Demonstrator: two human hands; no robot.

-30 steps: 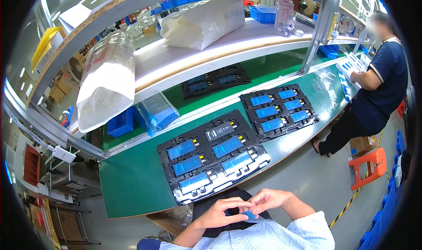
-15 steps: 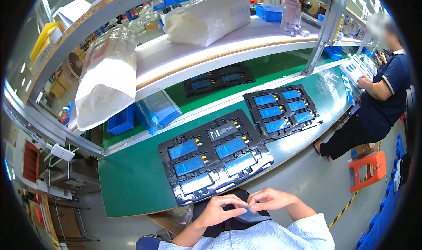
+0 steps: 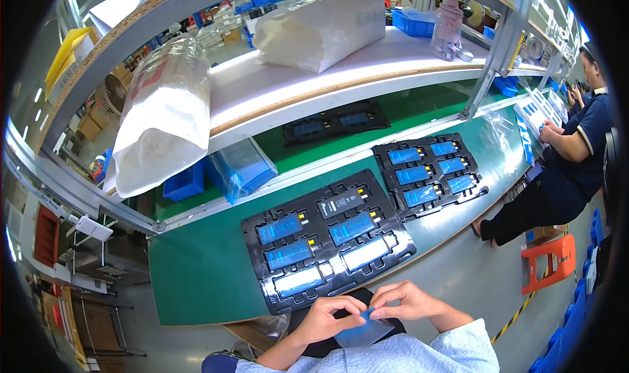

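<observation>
Both hands meet just below the near edge of the green belt (image 3: 196, 274). My left hand (image 3: 331, 317) and my right hand (image 3: 403, 302) pinch a small blue film piece (image 3: 362, 326) between their fingertips, over my lap. Right in front of them lies a black tray (image 3: 327, 238) with several slots; most hold flat parts covered in blue film, one holds a dark bare part, and the two nearest look pale and shiny.
A second black tray (image 3: 429, 173) of blue-filmed parts lies further right on the belt. A person in dark clothes (image 3: 570, 157) works at the right end, by an orange stool (image 3: 549, 263). White bags (image 3: 160, 120) sit on the shelf above; a blue bin (image 3: 183, 183) stands below it.
My hands have stayed together at the belt's near edge, fingers shifting on the blue film. The view has tilted slightly, so the trays sit a little differently in frame.
</observation>
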